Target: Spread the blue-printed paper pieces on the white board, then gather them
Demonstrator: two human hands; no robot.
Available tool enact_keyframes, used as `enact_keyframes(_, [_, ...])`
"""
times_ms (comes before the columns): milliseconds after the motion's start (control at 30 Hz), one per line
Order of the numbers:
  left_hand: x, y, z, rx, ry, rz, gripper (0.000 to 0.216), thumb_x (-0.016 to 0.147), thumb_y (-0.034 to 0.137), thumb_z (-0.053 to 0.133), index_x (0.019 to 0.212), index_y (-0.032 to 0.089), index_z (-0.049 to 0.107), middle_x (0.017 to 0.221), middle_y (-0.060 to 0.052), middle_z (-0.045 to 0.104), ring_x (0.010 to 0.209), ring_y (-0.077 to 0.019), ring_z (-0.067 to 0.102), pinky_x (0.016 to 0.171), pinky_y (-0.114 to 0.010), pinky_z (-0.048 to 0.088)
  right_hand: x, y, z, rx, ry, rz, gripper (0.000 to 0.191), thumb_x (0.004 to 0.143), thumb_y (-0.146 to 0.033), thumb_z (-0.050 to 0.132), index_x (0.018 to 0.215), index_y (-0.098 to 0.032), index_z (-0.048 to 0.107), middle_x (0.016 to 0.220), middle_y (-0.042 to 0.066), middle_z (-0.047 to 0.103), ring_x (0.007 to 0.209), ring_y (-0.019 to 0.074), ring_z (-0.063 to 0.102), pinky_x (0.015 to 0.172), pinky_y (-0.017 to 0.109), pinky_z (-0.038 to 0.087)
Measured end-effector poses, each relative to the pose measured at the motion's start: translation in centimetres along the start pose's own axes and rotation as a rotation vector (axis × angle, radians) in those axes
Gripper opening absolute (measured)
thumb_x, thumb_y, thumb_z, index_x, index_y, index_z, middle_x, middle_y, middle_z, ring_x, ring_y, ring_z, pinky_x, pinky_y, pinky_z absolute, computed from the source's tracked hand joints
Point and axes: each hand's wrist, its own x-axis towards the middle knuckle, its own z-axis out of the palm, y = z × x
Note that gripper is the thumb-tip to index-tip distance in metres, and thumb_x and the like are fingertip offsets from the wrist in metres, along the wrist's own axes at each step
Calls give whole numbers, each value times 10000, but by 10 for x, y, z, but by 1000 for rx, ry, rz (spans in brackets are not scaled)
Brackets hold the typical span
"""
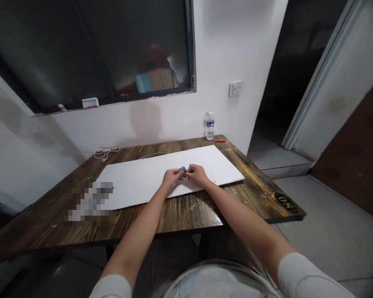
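Observation:
Both hands meet over a white board lying on the wooden table. Between their fingertips is a small dark blue and white patterned piece, too small to name in kind. My left hand pinches it from the left with thumb and fingers. From the right, my right hand closes thumb and fingertips at its edge. Fingers cover part of the piece.
At the back of the wooden table stand a clear water bottle and a red pen-like stick. A white cord lies at the back left. A blurred-out patch covers the board's left end. Behind is a wall with a window.

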Motion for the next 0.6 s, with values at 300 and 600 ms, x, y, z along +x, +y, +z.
enact_keyframes(300, [-4,2,1,-56,-97,0,530,566,587,818,779,107,747,700,-71,711,640,-160,632,670,-281,513,1,-2,-3,-71,8,-23,281,591,-292,783,573,-203,517,553,-55,568,577,126,524,544,232,350])
enact_keyframes(600, [-7,1,-2,-16,-155,-3,479,616,535,814,826,108,760,682,-59,691,618,-143,607,628,-254,468,0,-3,-3,-126,-3,-55,277,594,-316,780,590,-196,530,562,-58,545,568,113,483,539,232,321])
